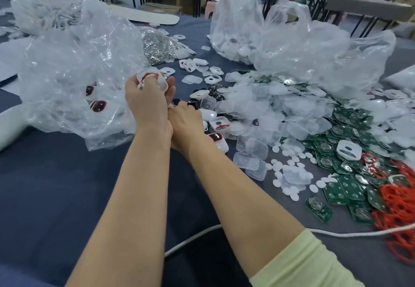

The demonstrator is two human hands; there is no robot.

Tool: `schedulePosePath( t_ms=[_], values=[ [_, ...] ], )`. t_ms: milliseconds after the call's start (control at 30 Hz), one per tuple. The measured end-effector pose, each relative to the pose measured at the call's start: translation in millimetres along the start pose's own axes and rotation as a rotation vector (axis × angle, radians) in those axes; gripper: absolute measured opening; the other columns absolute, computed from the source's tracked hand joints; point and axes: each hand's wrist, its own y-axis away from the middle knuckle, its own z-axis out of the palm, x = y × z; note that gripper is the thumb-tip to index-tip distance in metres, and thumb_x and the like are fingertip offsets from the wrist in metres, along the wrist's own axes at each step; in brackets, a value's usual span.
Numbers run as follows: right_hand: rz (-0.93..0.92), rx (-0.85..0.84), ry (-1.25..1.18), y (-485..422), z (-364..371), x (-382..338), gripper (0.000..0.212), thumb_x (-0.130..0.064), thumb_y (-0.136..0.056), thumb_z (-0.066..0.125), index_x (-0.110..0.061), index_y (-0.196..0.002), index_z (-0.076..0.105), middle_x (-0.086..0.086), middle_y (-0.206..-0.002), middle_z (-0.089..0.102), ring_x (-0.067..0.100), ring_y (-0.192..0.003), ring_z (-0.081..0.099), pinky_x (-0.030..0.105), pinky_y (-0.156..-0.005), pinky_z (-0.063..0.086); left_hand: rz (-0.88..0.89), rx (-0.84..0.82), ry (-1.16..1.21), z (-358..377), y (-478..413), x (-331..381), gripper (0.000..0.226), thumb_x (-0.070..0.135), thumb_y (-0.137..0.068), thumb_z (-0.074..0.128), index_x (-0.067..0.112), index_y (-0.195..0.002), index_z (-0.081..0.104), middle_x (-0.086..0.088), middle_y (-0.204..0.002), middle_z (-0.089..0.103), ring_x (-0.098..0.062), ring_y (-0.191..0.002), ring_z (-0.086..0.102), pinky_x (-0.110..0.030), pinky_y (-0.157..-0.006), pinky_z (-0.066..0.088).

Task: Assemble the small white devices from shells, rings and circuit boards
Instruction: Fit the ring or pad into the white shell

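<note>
Closest to me is one pale green sleeve (303, 262) on my right arm, and one white cable (193, 237) runs across the blue tabletop (56, 185) under both arms. I count two hands at work. The left hand (146, 102) is lifted off the tabletop, and its fingers hold one white shell (157, 80) with one red ring (149, 75) inside it. I think I hold it up, open side toward me, so the next part can drop in. The right hand (185, 118) reaches under the left one into a heap of small dark parts (195, 103). Its fingers curl down there, but I cannot tell if they have picked one up. All the parts lie on my right, I guess so that hand can grab them fast: green circuit boards (345, 190), loose red rings (399, 208), clear lids (253, 152) and little white dots (289, 163). Each heap has too many to count. I see three big plastic bags: one crumpled left bag (67, 73), one back bag (233, 28) full of white shells, and one right bag (314, 50).
</note>
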Motion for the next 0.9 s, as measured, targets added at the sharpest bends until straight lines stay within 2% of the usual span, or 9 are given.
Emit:
schedulePosePath(
  t_ms=[100,167,233,300,367,433,600,767,900],
  values=[
    [-0.076,-0.028,-0.146,1.0,-1.6,2.3,0.040,-0.015,-0.092,0.047,-0.006,-0.131,0.040,0.015,-0.123,0.055,0.034,-0.108,0.055,0.037,-0.081,0.043,0.016,-0.017,0.022,5.2,5.8,4.0,0.025,0.002,-0.095,0.040,0.004,-0.117,0.051,-0.008,-0.101,0.058,-0.012,-0.070,0.069,-0.022,-0.068,0.057],
    [0.003,0.030,-0.381,5.6,-12.5,15.2,0.038,-0.012,-0.092,0.050,-0.003,-0.128,0.043,0.018,-0.116,0.061,0.035,-0.104,0.057,0.039,-0.084,0.046,0.018,-0.038,0.021,9.8,9.5,4.6,0.021,0.002,-0.095,0.040,0.007,-0.112,0.050,-0.008,-0.100,0.057,-0.013,-0.070,0.069,-0.023,-0.069,0.057],
    [0.132,0.155,-0.600,14.1,-29.2,42.1,0.024,-0.010,-0.091,0.056,-0.003,-0.113,0.056,0.017,-0.105,0.067,0.033,-0.099,0.062,0.040,-0.089,0.046,-0.001,-0.069,0.011,16.0,14.9,-0.1,0.017,0.001,-0.096,0.039,0.007,-0.107,0.050,-0.009,-0.099,0.057,-0.013,-0.068,0.068,-0.023,-0.068,0.057],
    [0.235,0.285,-0.913,31.7,-46.2,76.7,0.009,-0.005,-0.090,0.058,-0.006,-0.095,0.065,0.013,-0.088,0.070,0.026,-0.081,0.068,0.040,-0.083,0.055,-0.056,-0.139,-0.005,24.9,24.2,-10.7,0.014,0.000,-0.096,0.039,0.009,-0.095,0.050,-0.010,-0.097,0.058,-0.012,-0.064,0.068,-0.024,-0.067,0.056],
    [0.324,0.358,-1.247,53.7,-59.7,110.3,0.014,-0.002,-0.092,0.057,-0.012,-0.085,0.065,0.006,-0.078,0.068,0.017,-0.066,0.069,0.029,-0.067,0.059,-0.143,-0.243,-0.051,36.6,38.0,-27.1,0.016,-0.001,-0.097,0.041,0.010,-0.088,0.049,-0.010,-0.095,0.059,-0.011,-0.062,0.067,-0.024,-0.066,0.056],
    [0.400,0.402,-1.420,73.8,-65.6,140.3,0.014,-0.006,-0.094,0.057,-0.014,-0.088,0.067,0.001,-0.079,0.068,0.013,-0.063,0.069,0.020,-0.061,0.055,-0.223,-0.351,-0.142,49.7,53.8,-47.1,0.012,0.001,-0.097,0.043,0.007,-0.095,0.052,-0.012,-0.100,0.061,-0.014,-0.069,0.067,-0.022,-0.063,0.057],
    [0.512,0.539,-1.383,107.7,-60.3,186.7,0.011,-0.011,-0.093,0.060,-0.017,-0.089,0.068,0.000,-0.072,0.063,0.008,-0.059,0.057,0.018,-0.057,0.049,-0.282,-0.508,-0.288,76.8,90.3,-90.8,0.020,0.004,-0.099,0.041,0.017,-0.090,0.053,-0.004,-0.095,0.061,-0.014,-0.074,0.068,-0.020,-0.061,0.055],
    [0.556,0.733,-1.199,115.5,-44.8,192.0,0.006,-0.012,-0.088,0.066,-0.016,-0.085,0.062,0.001,-0.073,0.065,0.006,-0.061,0.064,0.021,-0.063,0.053,-0.149,-0.572,-0.403,76.7,105.5,-120.6,0.017,0.006,-0.101,0.038,0.017,-0.109,0.049,-0.009,-0.116,0.058,-0.026,-0.105,0.065,-0.024,-0.076,0.056],
    [0.496,0.839,-0.879,110.4,-40.2,179.1,0.008,-0.017,-0.085,0.067,-0.017,-0.085,0.059,-0.003,-0.076,0.062,0.008,-0.070,0.057,0.019,-0.066,0.048,-0.008,-0.650,-0.493,75.1,107.7,-125.3,0.016,0.013,-0.101,0.042,0.024,-0.108,0.049,0.003,-0.100,0.061,-0.017,-0.095,0.065,-0.038,-0.089,0.055]
  ],
)
